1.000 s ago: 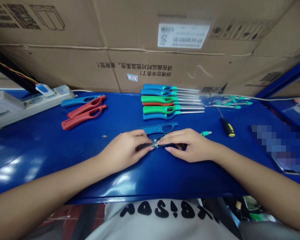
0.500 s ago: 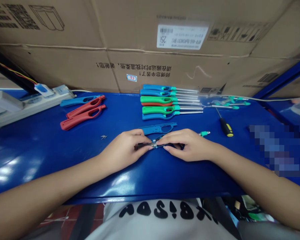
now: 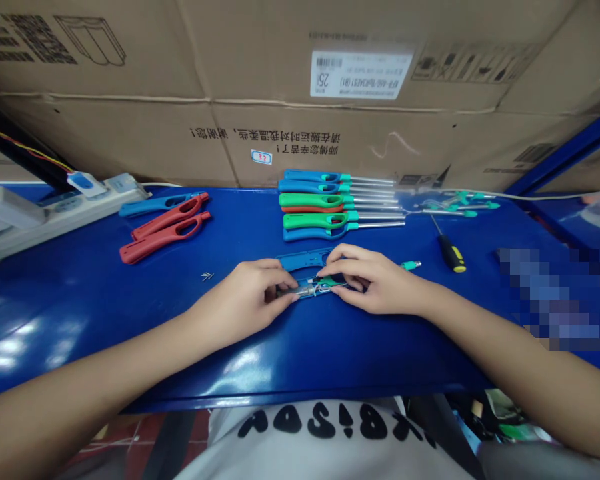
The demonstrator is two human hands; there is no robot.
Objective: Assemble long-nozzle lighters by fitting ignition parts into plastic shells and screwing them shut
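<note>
"Since the earlier head frame, the right hand (image 3: 380, 283) has shifted up slightly, baring white wires (image 3: 325, 289) and a green piece (image 3: 332, 281)."

"Where's the casing?"

"The open blue casing (image 3: 306, 283) lies between the hands, below another blue half (image 3: 303, 260). The left hand (image 3: 247, 293) closes narrowly on its left end; the right curls narrowly at the wires, its grip unclear."

"Handled well?"

"Probably by steadying left, laying wires flat, clear of the rim."
</note>
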